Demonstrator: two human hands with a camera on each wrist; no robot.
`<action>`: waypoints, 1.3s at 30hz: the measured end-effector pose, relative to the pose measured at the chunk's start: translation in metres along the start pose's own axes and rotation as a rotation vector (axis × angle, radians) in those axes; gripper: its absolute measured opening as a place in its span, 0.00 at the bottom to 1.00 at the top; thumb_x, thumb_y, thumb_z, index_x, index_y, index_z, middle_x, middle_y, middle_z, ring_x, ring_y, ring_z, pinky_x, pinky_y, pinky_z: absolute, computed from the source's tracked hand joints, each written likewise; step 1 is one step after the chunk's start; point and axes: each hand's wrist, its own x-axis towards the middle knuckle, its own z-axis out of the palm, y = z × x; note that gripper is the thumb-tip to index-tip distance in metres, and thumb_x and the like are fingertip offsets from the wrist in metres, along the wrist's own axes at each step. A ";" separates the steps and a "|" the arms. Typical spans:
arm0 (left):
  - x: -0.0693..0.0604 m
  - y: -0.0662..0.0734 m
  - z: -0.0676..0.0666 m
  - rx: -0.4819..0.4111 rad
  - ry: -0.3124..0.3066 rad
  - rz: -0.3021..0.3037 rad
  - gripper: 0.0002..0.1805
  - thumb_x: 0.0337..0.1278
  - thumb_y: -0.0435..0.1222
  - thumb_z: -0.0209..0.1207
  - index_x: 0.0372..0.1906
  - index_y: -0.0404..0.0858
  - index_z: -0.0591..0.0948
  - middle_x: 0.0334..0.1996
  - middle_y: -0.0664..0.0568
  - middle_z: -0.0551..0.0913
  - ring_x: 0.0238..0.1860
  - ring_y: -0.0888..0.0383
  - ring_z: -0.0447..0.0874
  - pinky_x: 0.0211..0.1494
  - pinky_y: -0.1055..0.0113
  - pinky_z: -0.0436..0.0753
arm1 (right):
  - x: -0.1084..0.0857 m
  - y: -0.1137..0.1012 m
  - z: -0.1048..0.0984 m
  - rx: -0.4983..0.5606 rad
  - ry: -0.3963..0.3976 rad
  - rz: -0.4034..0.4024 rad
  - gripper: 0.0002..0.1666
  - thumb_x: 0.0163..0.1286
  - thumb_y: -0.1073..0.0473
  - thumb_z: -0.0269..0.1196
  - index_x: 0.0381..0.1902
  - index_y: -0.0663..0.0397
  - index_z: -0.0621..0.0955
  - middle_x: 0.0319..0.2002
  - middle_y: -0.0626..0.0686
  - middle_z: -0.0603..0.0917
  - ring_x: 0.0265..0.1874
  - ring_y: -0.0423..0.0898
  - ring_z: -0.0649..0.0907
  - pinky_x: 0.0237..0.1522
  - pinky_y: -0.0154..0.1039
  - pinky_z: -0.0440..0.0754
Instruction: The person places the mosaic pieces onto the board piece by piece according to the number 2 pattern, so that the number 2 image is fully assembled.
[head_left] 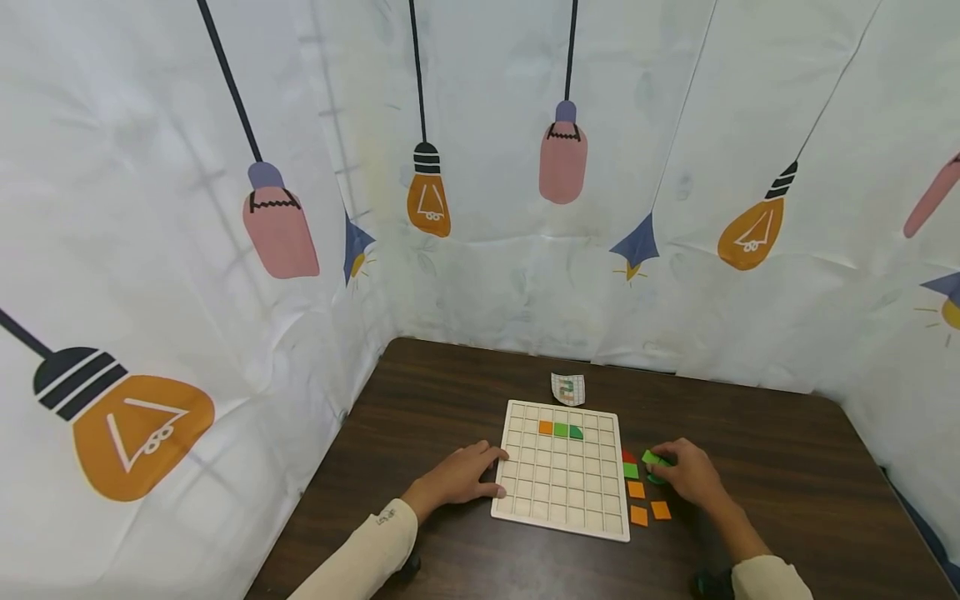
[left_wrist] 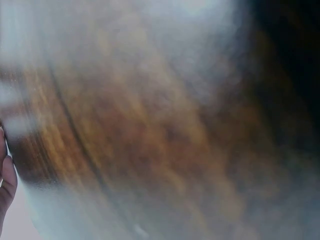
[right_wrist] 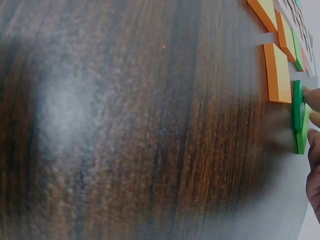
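Just right of the pale grid board [head_left: 551, 492], the right hand [head_left: 690, 473] pinches a light green tile [head_left: 648, 457], with a dark green piece [right_wrist: 297, 107] so close by that it could get dragged along. The left hand [head_left: 462, 477], fingers loosely spread, touches the board's left edge; a careless push might jog its three seated pieces [head_left: 561, 430].

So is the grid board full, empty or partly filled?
Partly filled: the grid board holds one orange piece and two green pieces; its other visible squares are bare.
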 end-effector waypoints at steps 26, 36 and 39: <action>-0.001 0.002 -0.003 0.005 -0.008 -0.007 0.34 0.60 0.61 0.62 0.67 0.53 0.73 0.44 0.60 0.74 0.40 0.66 0.71 0.48 0.64 0.74 | 0.003 -0.008 0.000 0.014 0.014 0.141 0.25 0.63 0.49 0.72 0.51 0.60 0.86 0.57 0.71 0.80 0.42 0.55 0.81 0.34 0.47 0.78; -0.002 0.003 -0.003 0.011 0.003 0.000 0.33 0.60 0.61 0.62 0.67 0.52 0.73 0.42 0.61 0.74 0.38 0.66 0.71 0.48 0.64 0.73 | 0.001 -0.008 0.003 0.038 0.037 0.102 0.18 0.65 0.55 0.70 0.48 0.62 0.85 0.50 0.68 0.80 0.40 0.55 0.78 0.40 0.54 0.77; -0.002 0.003 -0.002 0.013 0.005 0.002 0.34 0.60 0.61 0.62 0.67 0.52 0.73 0.42 0.61 0.74 0.38 0.66 0.71 0.49 0.64 0.73 | 0.001 -0.008 0.004 0.040 0.040 0.102 0.17 0.65 0.55 0.70 0.47 0.61 0.84 0.47 0.65 0.82 0.38 0.54 0.79 0.41 0.55 0.77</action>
